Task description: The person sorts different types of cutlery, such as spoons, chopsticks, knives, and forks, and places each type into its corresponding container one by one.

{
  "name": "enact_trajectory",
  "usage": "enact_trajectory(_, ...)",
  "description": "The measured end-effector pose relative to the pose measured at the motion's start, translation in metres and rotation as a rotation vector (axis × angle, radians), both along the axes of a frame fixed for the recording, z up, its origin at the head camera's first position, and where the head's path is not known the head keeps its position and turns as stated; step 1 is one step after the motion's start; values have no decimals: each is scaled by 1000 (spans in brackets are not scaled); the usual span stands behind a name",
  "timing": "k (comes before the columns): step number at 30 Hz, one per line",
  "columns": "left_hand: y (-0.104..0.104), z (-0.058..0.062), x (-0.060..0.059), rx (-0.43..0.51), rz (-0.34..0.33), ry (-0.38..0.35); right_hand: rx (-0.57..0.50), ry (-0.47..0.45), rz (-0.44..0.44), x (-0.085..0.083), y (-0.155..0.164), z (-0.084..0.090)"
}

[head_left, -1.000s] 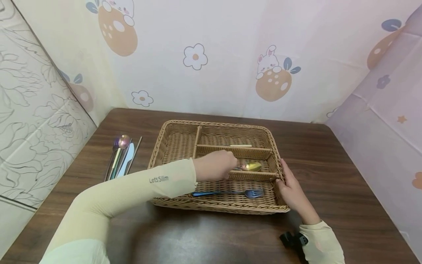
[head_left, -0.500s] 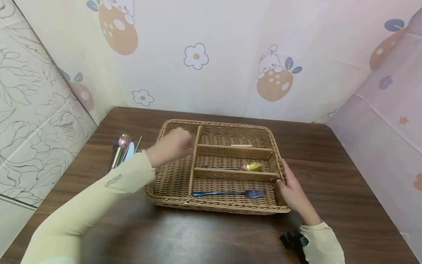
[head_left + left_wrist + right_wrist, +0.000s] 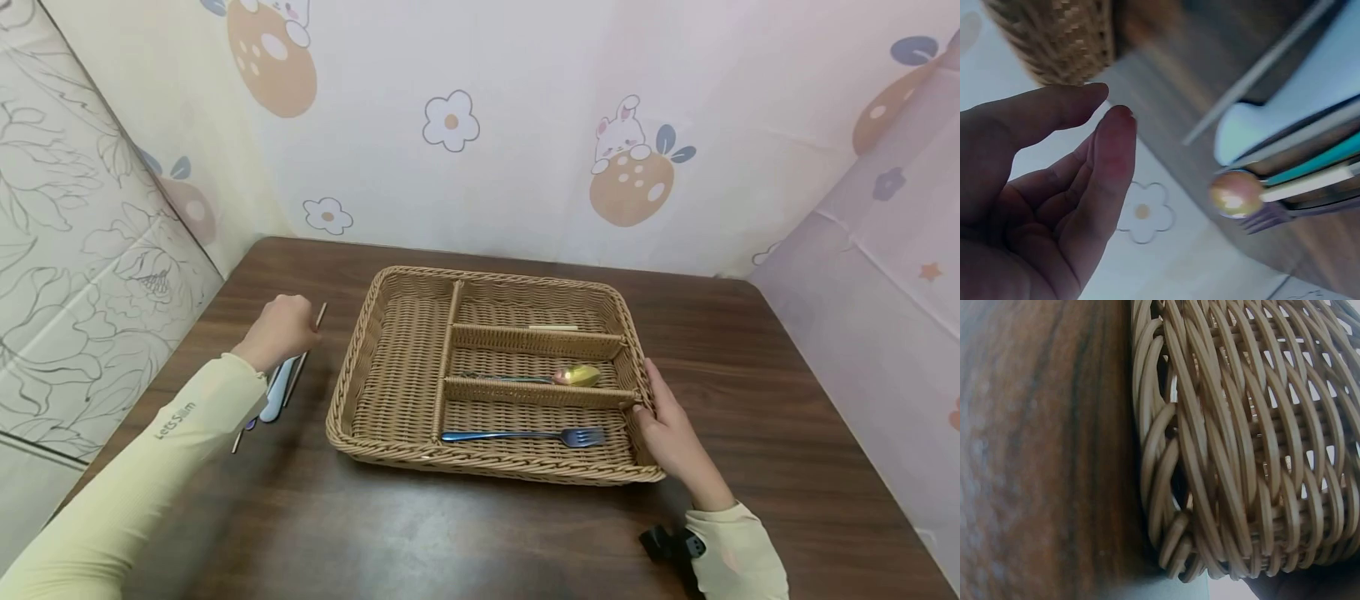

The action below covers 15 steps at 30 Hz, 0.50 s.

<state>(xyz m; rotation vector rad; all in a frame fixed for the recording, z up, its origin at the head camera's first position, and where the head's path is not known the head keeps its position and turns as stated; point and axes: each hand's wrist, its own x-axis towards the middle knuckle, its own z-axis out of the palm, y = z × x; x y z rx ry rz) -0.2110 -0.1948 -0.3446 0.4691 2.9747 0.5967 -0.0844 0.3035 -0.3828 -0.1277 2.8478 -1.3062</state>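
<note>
My left hand (image 3: 279, 329) hovers over cutlery at the table's left, its thumb and index finger slightly apart with nothing between them. Under it the left wrist view has a spoon with a pinkish-gold bowl (image 3: 1235, 194), a purple fork (image 3: 1266, 217), a pale blue knife (image 3: 1291, 103) and a thin stick (image 3: 1254, 81). My right hand (image 3: 675, 437) holds the right rim of a wicker basket (image 3: 525, 473), thumb on the inner side. A blue fork (image 3: 525, 436) lies in its front right compartment. In the middle one is a spoon with a gold bowl (image 3: 576, 375).
A pale, thin piece (image 3: 553, 327) shows in the basket's back right compartment, partly hidden by the divider (image 3: 536, 340). The long left compartment (image 3: 401, 383) shows bare weave. Patterned cloth (image 3: 450, 192) hangs behind the brown table (image 3: 450, 533).
My left hand has gone from above the basket's middle compartment leftward to the loose cutlery. My right hand stays on the basket rim, and the basket keeps its place.
</note>
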Motion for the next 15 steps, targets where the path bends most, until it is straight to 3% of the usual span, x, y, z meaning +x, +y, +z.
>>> enact_trajectory(7, -9, -22, -4, -68, 39, -27, -17, 8, 2, 0, 0, -1)
enact_trajectory(15, -15, -39, -3, -109, 18, 39, -17, 14, 2, -1, 0, -1)
